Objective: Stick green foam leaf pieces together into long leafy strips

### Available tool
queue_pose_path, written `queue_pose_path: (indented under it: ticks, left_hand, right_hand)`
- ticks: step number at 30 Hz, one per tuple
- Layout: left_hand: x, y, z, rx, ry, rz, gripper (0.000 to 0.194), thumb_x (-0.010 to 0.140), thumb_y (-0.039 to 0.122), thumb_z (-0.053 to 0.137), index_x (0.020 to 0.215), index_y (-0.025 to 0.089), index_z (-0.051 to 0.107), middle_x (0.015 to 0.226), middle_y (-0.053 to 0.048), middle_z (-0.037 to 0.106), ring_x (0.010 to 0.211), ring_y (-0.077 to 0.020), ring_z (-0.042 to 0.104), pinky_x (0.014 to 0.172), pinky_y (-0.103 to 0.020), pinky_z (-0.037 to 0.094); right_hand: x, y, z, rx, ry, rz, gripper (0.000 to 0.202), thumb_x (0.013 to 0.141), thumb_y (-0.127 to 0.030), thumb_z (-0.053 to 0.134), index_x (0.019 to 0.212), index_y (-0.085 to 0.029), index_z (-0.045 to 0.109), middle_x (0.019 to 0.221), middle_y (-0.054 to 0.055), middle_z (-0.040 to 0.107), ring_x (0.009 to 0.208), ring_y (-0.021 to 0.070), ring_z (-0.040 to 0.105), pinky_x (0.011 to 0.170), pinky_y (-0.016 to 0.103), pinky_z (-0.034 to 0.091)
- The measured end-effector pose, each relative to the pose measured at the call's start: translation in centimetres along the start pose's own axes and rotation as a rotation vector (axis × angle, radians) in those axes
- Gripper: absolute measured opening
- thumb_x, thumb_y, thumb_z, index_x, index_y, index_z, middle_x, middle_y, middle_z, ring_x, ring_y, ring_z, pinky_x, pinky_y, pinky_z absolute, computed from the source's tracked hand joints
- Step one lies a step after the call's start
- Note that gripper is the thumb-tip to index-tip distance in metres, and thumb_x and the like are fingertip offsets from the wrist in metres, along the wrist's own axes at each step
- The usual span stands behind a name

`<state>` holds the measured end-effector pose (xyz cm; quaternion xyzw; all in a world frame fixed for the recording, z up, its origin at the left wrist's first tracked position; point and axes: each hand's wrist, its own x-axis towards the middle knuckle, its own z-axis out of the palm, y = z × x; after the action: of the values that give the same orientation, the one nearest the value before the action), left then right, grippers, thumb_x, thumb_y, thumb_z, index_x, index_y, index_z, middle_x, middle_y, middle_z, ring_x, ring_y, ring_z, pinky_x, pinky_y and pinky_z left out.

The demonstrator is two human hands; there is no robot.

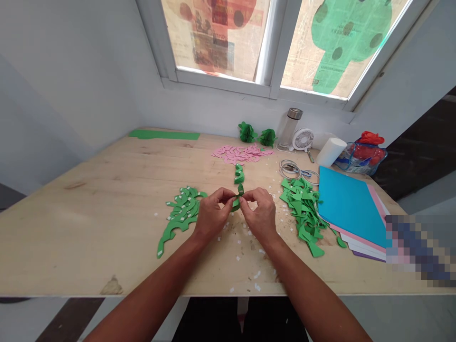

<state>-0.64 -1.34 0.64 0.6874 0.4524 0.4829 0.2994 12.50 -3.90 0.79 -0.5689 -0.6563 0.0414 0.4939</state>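
Note:
Between my two hands is a small green paper cutout, pinched by the fingertips of both. My left hand grips it from the left, with thumb and forefinger pressed together. From the other side my right hand pinches the same piece, its fingers curled. Just beyond lies a short stack of green paper pieces. Beside my left hand spreads a pile of curved green cutouts carrying small white squares. Right of my right hand is a heap of green paper scraps.
Pink cutouts and two folded green paper shapes lie toward the wall. A green strip is at far left. Rightward are a bottle, a fan, scissors, a white roll, a clear bag and coloured sheets.

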Motion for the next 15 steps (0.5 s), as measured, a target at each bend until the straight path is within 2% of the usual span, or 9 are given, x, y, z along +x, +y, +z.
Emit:
queue_pose_path:
  ticks: [3, 7, 15]
  left_hand:
    - [0.00, -0.04, 0.01, -0.011, -0.009, -0.006, 0.010, 0.074, 0.027, 0.058, 0.072, 0.018, 0.062, 0.069, 0.000, 0.067, 0.063, -0.0143, 0.061, 0.062, -0.024, 0.048]
    - [-0.02, -0.05, 0.02, -0.013, -0.027, -0.009, 0.010, 0.075, 0.026, 0.058, 0.072, 0.018, 0.063, 0.069, 0.000, 0.067, 0.063, -0.0142, 0.062, 0.061, -0.024, 0.047]
    - [-0.03, 0.06, 0.00, -0.039, -0.047, -0.039, 0.006, 0.071, 0.021, 0.059, 0.072, 0.018, 0.063, 0.066, 0.001, 0.066, 0.062, -0.0136, 0.060, 0.059, -0.023, 0.047]
  right_hand:
    - [-0.02, 0.18, 0.08, -0.001, 0.034, 0.007, 0.002, 0.077, -0.019, 0.058, 0.078, -0.020, 0.059, 0.077, 0.004, 0.061, 0.077, 0.0194, 0.054, 0.073, 0.034, 0.040]
    - [-0.06, 0.23, 0.16, 0.020, 0.072, 0.019, 0.011, 0.075, -0.019, 0.058, 0.087, -0.020, 0.057, 0.085, 0.006, 0.062, 0.082, 0.0213, 0.054, 0.076, 0.035, 0.042]
    - [0.07, -0.19, -0.12, 0.139, -0.009, 0.126, 0.011, 0.075, -0.020, 0.057, 0.087, -0.020, 0.055, 0.084, 0.004, 0.063, 0.083, 0.0204, 0.057, 0.079, 0.036, 0.043]
